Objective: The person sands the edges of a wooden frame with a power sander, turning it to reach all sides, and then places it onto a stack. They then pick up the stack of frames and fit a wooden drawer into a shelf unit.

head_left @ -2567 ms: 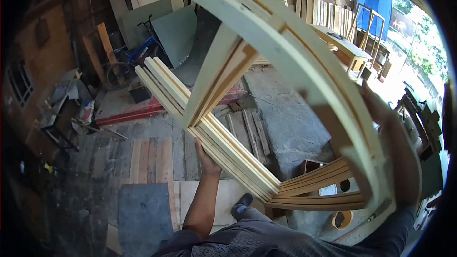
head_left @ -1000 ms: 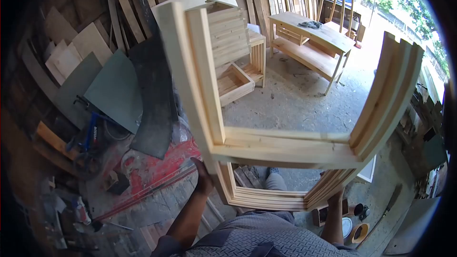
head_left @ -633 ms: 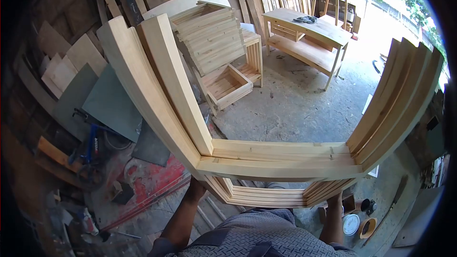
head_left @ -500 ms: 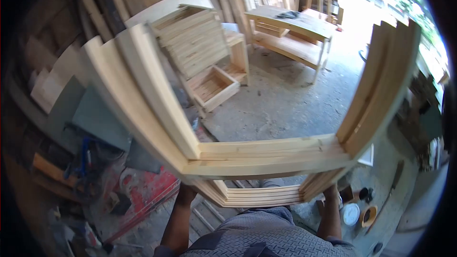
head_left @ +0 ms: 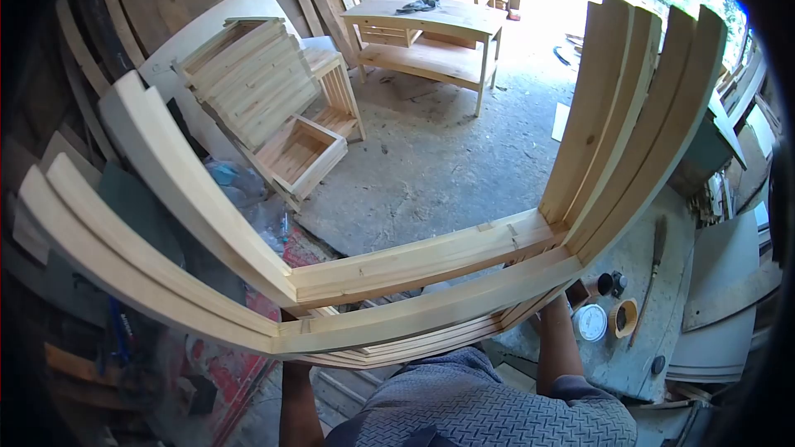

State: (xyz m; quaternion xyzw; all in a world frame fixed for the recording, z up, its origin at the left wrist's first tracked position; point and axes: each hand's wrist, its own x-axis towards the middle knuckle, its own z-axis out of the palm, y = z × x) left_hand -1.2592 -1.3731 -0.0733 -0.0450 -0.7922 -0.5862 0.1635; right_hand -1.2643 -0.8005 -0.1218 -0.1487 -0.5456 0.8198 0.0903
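Head view: I note the stacked wooden frames [head_left: 431,261] sit directly over both hands, left forearm [head_left: 296,401] and right forearm [head_left: 556,348] running up beneath; hands hidden, so grip state I cannot tell.

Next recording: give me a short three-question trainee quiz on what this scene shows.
1. True or false: the wooden frames lie flat on the floor.
2. Where does the dark crumpled item lie? A) on top of the workbench B) on its lower shelf C) on the floor
3. On which side of the person is the white round lid?
Key: 1 false, they are held up off the floor; 2 A; 3 right.
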